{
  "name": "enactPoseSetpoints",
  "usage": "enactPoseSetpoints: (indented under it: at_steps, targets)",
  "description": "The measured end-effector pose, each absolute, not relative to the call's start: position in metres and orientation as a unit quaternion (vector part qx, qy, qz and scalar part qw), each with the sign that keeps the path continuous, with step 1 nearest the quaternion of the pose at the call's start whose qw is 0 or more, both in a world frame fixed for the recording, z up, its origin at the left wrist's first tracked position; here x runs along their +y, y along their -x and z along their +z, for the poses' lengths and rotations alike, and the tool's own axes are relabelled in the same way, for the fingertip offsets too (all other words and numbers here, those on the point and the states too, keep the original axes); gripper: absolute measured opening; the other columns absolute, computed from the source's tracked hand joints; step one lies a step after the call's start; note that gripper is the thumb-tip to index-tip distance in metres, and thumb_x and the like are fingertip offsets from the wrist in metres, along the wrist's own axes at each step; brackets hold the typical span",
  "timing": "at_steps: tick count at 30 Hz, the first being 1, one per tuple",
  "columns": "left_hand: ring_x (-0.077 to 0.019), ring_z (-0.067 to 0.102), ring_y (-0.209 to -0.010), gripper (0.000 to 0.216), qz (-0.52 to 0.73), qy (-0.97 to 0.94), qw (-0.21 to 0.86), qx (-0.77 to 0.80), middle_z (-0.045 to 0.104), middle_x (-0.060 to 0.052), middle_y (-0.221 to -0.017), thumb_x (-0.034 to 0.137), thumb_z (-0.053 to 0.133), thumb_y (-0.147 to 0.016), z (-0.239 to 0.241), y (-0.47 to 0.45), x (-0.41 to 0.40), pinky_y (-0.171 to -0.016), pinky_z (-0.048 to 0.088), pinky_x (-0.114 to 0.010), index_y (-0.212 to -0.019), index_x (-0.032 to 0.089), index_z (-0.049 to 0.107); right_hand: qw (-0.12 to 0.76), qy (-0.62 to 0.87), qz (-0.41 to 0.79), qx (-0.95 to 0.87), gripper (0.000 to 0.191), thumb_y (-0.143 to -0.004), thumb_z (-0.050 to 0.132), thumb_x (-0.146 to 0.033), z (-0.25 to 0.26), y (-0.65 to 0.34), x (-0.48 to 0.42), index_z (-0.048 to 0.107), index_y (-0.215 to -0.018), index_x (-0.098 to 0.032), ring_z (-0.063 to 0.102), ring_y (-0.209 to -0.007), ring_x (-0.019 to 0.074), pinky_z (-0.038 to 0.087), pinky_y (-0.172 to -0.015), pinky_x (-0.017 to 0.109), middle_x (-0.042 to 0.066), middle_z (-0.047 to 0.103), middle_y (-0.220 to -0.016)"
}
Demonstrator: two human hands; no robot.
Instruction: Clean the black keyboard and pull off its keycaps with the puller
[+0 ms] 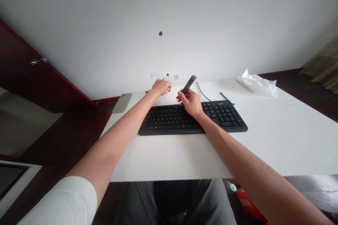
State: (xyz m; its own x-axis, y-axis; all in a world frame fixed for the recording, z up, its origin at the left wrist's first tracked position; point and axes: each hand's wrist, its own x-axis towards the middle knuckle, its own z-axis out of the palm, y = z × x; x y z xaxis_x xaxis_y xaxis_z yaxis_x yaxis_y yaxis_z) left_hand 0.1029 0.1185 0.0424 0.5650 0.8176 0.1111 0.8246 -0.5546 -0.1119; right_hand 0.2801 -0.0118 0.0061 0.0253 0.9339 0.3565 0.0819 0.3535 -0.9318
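My right hand [192,102] is closed around a bundle of slim dark sticks, like pens [189,83], whose pale ends point up and away. A clear bit, like plastic film, shows below those fingers. It is held above the black keyboard [171,119], which lies across the white table. Farther left, beyond the keyboard's back edge, my left hand [161,87] has its fingers curled down near the tabletop. Small dark parts show by its fingertips and behind its wrist; what it grips is mostly hidden.
A phone [122,102] lies at the table's left edge. Behind the keyboard are its black cable [202,92] and a thin blue strip [224,96]. Crumpled white plastic [258,84] rests at the back right. Wall sockets [171,77] sit just behind the table.
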Motion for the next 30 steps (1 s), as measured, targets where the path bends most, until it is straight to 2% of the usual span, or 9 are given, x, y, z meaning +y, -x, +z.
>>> enactPoseSetpoints:
  at_steps: [5,13,22,30]
  targets:
    - [-0.0230,0.070,-0.091,0.021,-0.006,0.882,0.068,-0.467,0.079,-0.002,-0.098,0.019,0.064,-0.077,0.048,-0.098,0.138,-0.088,0.048,-0.035,-0.091,0.024,0.079,0.566,0.436,0.374,-0.592,0.033,-0.093,0.062,-0.049,0.007,-0.280,-0.012,0.064,-0.097,-0.017,0.072,-0.070,0.0190,0.059,-0.055,0.027,0.009,0.075,-0.083]
    - [-0.0196,0.070,-0.086,0.026,0.034,0.869,0.035,-0.493,0.080,-0.001,-0.099,0.019,0.064,-0.073,0.055,-0.087,0.144,-0.077,0.049,-0.028,-0.094,0.024,0.078,0.562,0.440,0.371,-0.594,0.032,-0.093,0.062,-0.050,0.007,-0.280,-0.012,0.064,-0.097,-0.018,0.072,-0.070,0.0193,0.060,-0.056,0.027,0.008,0.076,-0.082]
    - [-0.0197,0.070,-0.084,0.029,0.027,0.870,0.008,-0.492,0.079,-0.001,-0.099,0.019,0.064,-0.070,0.052,-0.083,0.145,-0.071,0.049,-0.028,-0.095,0.025,0.077,0.560,0.442,0.374,-0.592,0.031,-0.093,0.062,-0.048,0.008,-0.280,-0.014,0.064,-0.096,-0.018,0.072,-0.070,0.0188,0.060,-0.056,0.026,0.008,0.075,-0.081]
    - [-0.0190,0.069,-0.084,0.028,0.026,0.866,0.011,-0.499,0.079,-0.001,-0.099,0.017,0.064,-0.072,0.053,-0.083,0.139,-0.077,0.050,-0.028,-0.096,0.025,0.077,0.557,0.444,0.374,-0.594,0.031,-0.093,0.062,-0.049,0.007,-0.280,-0.012,0.064,-0.095,-0.018,0.072,-0.069,0.0191,0.060,-0.056,0.027,0.008,0.076,-0.081]
